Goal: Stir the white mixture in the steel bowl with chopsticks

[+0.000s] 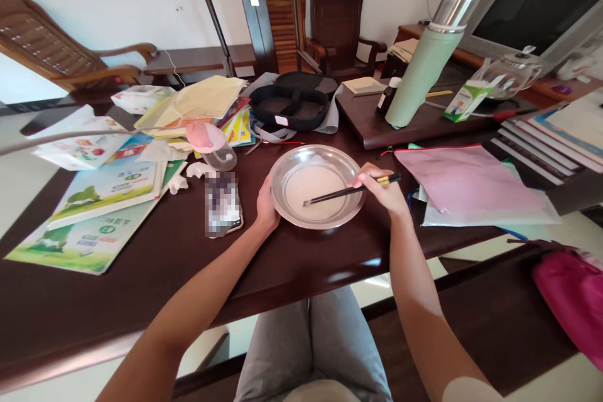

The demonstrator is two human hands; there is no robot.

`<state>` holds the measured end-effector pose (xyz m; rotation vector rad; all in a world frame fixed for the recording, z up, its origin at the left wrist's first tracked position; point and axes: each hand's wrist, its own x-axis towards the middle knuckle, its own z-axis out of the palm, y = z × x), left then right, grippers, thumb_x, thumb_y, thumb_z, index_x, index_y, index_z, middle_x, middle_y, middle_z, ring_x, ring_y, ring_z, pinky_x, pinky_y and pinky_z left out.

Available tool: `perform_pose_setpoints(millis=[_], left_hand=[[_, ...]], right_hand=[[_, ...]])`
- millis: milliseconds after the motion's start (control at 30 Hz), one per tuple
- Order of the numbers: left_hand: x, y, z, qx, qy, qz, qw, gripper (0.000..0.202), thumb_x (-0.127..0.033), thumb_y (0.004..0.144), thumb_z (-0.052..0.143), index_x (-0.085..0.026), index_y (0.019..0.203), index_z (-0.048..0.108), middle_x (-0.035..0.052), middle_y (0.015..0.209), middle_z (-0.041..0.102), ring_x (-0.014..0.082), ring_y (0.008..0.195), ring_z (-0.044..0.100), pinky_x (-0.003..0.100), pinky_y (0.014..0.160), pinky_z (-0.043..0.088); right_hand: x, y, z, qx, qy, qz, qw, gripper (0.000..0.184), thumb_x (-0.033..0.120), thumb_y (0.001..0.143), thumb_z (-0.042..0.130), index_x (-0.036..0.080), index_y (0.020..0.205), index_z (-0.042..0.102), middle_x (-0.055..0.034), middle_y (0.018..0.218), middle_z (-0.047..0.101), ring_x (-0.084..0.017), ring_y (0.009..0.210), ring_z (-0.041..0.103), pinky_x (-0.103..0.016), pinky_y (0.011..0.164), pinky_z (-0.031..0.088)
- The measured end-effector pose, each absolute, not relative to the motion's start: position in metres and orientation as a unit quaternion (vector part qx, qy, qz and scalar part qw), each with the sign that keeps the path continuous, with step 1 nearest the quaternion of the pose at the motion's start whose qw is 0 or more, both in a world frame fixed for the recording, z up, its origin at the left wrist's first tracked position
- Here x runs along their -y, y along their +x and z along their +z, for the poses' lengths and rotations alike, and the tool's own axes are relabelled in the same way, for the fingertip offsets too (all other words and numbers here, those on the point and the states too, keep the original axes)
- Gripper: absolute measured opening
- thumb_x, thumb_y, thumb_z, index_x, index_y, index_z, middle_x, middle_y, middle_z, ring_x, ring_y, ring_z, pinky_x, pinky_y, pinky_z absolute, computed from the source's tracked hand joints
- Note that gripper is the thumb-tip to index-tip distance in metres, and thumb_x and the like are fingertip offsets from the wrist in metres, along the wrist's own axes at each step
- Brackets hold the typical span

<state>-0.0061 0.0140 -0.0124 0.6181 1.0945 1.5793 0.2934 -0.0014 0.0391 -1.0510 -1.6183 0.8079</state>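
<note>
A shallow round steel basin sits on the dark table, with a whitish substance in its bottom. Against the basin's left side is my left hand, gripping the rim; most of its fingers are hidden behind the wall. My right hand, closed over the right rim, holds a pair of black chopsticks with gold-coloured ends. Their tips reach down to the white contents, pointing left. A phone with a blurred screen lies left of my left hand.
On the left are booklets, tissue packs and a pink-lidded cup. Behind the basin lies an open black case. A green thermos stands back right, and a pink zip pouch lies right of my right hand.
</note>
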Motion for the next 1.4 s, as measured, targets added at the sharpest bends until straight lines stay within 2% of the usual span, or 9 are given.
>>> perform_pose_setpoints(millis=[133, 300, 400, 567, 767, 867, 1033, 1267, 1400], left_hand=[[-0.014, -0.007, -0.013, -0.458, 0.256, 0.666, 0.53, 0.031, -0.052, 0.082, 0.092, -0.025, 0.095, 0.088, 0.0058, 0.112, 0.091, 0.0341, 0.127, 0.081, 0.043, 0.118, 0.061], [-0.014, -0.009, -0.014, -0.469, 0.246, 0.661, 0.532, 0.03, -0.049, 0.081, 0.091, -0.024, 0.097, 0.089, 0.0043, 0.112, 0.092, 0.032, 0.124, 0.081, 0.041, 0.114, 0.062], [-0.014, -0.008, -0.014, -0.464, 0.251, 0.659, 0.536, 0.034, -0.051, 0.081, 0.091, -0.024, 0.102, 0.089, 0.005, 0.114, 0.092, 0.0334, 0.13, 0.081, 0.043, 0.119, 0.06], [-0.012, -0.006, -0.009, -0.458, 0.245, 0.662, 0.541, 0.032, -0.051, 0.082, 0.092, -0.025, 0.099, 0.089, 0.0058, 0.113, 0.092, 0.036, 0.129, 0.081, 0.045, 0.117, 0.062], [-0.011, -0.007, -0.008, -0.458, 0.257, 0.657, 0.541, 0.027, -0.044, 0.085, 0.087, -0.024, 0.102, 0.091, 0.0064, 0.121, 0.092, 0.0342, 0.132, 0.081, 0.043, 0.12, 0.06], [-0.011, -0.006, -0.007, -0.46, 0.259, 0.656, 0.54, 0.027, -0.046, 0.085, 0.089, -0.025, 0.102, 0.091, 0.0052, 0.118, 0.093, 0.0343, 0.134, 0.08, 0.044, 0.122, 0.06], [-0.012, -0.004, -0.006, -0.459, 0.239, 0.659, 0.546, 0.033, -0.051, 0.083, 0.093, -0.024, 0.102, 0.09, 0.0071, 0.117, 0.092, 0.0381, 0.136, 0.08, 0.049, 0.123, 0.061], [-0.013, -0.006, -0.007, -0.458, 0.243, 0.66, 0.544, 0.025, -0.046, 0.083, 0.092, -0.025, 0.096, 0.089, 0.0053, 0.114, 0.092, 0.036, 0.136, 0.08, 0.046, 0.122, 0.061], [-0.012, -0.005, -0.007, -0.452, 0.243, 0.66, 0.549, 0.029, -0.05, 0.083, 0.093, -0.025, 0.096, 0.089, 0.0051, 0.111, 0.092, 0.0355, 0.129, 0.082, 0.046, 0.119, 0.062]], right_hand=[[-0.004, 0.291, 0.035, 0.655, -0.465, 0.288, 0.521, 0.069, 0.097, 0.093, 0.073, 0.031, 0.075, 0.083, -0.0059, 0.082, 0.086, -0.031, 0.089, 0.082, -0.049, 0.092, 0.064], [-0.002, 0.302, 0.033, 0.583, -0.491, 0.257, 0.593, 0.072, 0.093, 0.098, 0.07, 0.031, 0.062, 0.07, -0.0033, 0.067, 0.075, -0.029, 0.077, 0.079, -0.047, 0.087, 0.066], [0.001, 0.299, 0.036, 0.607, -0.459, 0.321, 0.564, 0.069, 0.09, 0.096, 0.076, 0.03, 0.062, 0.074, -0.0036, 0.069, 0.076, -0.028, 0.072, 0.08, -0.045, 0.08, 0.066], [-0.004, 0.289, 0.034, 0.66, -0.443, 0.328, 0.51, 0.066, 0.094, 0.09, 0.08, 0.03, 0.075, 0.085, -0.0052, 0.083, 0.086, -0.03, 0.086, 0.084, -0.046, 0.086, 0.065], [-0.004, 0.303, 0.033, 0.578, -0.487, 0.286, 0.589, 0.073, 0.097, 0.091, 0.075, 0.031, 0.062, 0.072, -0.002, 0.066, 0.075, -0.027, 0.069, 0.078, -0.047, 0.084, 0.065], [0.0, 0.3, 0.036, 0.597, -0.46, 0.34, 0.563, 0.071, 0.094, 0.09, 0.079, 0.03, 0.059, 0.072, -0.003, 0.067, 0.075, -0.028, 0.07, 0.079, -0.046, 0.078, 0.066], [-0.003, 0.287, 0.032, 0.663, -0.442, 0.323, 0.51, 0.065, 0.093, 0.092, 0.079, 0.03, 0.076, 0.085, -0.0054, 0.083, 0.087, -0.03, 0.087, 0.084, -0.047, 0.086, 0.065], [-0.005, 0.306, 0.029, 0.581, -0.489, 0.271, 0.592, 0.073, 0.095, 0.095, 0.072, 0.031, 0.06, 0.068, -0.0033, 0.066, 0.076, -0.028, 0.07, 0.078, -0.048, 0.084, 0.066], [0.001, 0.297, 0.035, 0.63, -0.451, 0.347, 0.528, 0.067, 0.089, 0.094, 0.08, 0.029, 0.065, 0.077, -0.0043, 0.073, 0.081, -0.028, 0.074, 0.082, -0.044, 0.08, 0.065]])
